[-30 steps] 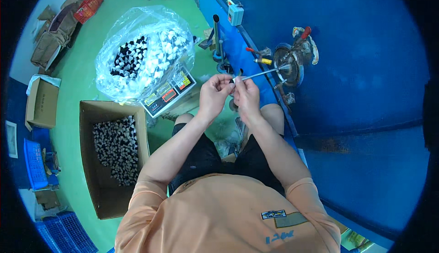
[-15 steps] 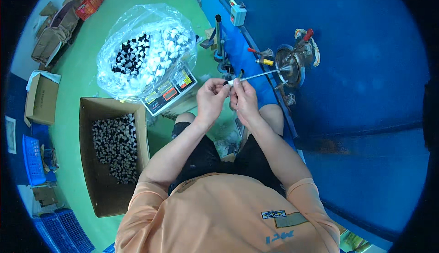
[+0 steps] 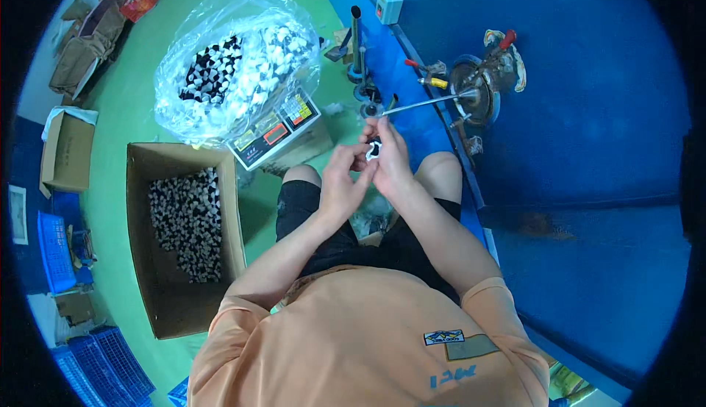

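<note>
Between my two hands, above my lap, is a small black-and-white piece [image 3: 373, 150] that looks like soft fabric. The fingertips of my left hand [image 3: 343, 183] pinch it from the left. My right hand [image 3: 393, 158] curls round its other side, with part of the piece hidden by the fingers. Just beyond my right fingertips is the free end of a thin metal rod [image 3: 423, 103]. That rod sticks out from a round metal fixture [image 3: 474, 94] on the blue bench to the right.
A clear plastic bag [image 3: 290, 13] of black and white pieces rests on a digital scale [image 3: 257, 146]. An open cardboard box [image 3: 140, 275] at left holds many similar pieces. The blue bench [image 3: 588, 150] fills the right; an upright metal tube [image 3: 356, 39] stands by its edge.
Both hands have come away from the rod's tip and nearer my body, with the black-and-white piece between them. The whole view has shifted slightly.
</note>
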A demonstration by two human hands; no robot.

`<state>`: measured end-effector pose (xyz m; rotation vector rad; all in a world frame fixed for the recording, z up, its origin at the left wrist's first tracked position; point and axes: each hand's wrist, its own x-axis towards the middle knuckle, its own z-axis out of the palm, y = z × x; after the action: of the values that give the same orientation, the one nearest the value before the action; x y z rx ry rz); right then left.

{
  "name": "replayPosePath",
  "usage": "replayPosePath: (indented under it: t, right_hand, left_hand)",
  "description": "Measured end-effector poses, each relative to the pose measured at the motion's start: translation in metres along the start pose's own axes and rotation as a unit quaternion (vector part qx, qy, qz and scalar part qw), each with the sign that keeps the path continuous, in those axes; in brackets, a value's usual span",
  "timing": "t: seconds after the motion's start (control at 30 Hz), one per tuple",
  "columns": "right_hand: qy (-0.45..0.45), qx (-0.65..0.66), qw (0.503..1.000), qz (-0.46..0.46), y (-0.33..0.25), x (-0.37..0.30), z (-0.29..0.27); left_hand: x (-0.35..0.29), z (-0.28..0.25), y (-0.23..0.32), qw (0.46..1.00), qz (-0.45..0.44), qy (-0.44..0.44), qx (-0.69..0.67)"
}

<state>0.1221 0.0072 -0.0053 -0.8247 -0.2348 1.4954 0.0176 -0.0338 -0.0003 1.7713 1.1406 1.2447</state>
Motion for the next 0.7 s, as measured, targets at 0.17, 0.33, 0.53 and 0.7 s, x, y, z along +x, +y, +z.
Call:
replayPosePath:
  t: [0.17,0.33,0.53,0.7]
  right_hand:
    - [0.017,-0.189,0.977,-0.098,-0.004,-0.004,-0.007]
    - [-0.029,-0.371,0.917,-0.141,-0.012,-0.003,-0.027]
    - [-0.079,-0.36,0.921,-0.123,-0.011,-0.005,-0.032]
    - [-0.067,-0.239,0.966,-0.068,-0.008,-0.011,-0.024]
  left_hand:
    - [0.016,0.005,-0.003,0.987,-0.145,0.009,-0.065]
    - [0.04,-0.007,-0.012,0.968,-0.209,-0.026,-0.137]
    - [0.048,0.009,-0.005,0.959,-0.202,0.033,-0.195]
    - [0.048,0.011,-0.014,0.947,-0.218,0.045,-0.232]
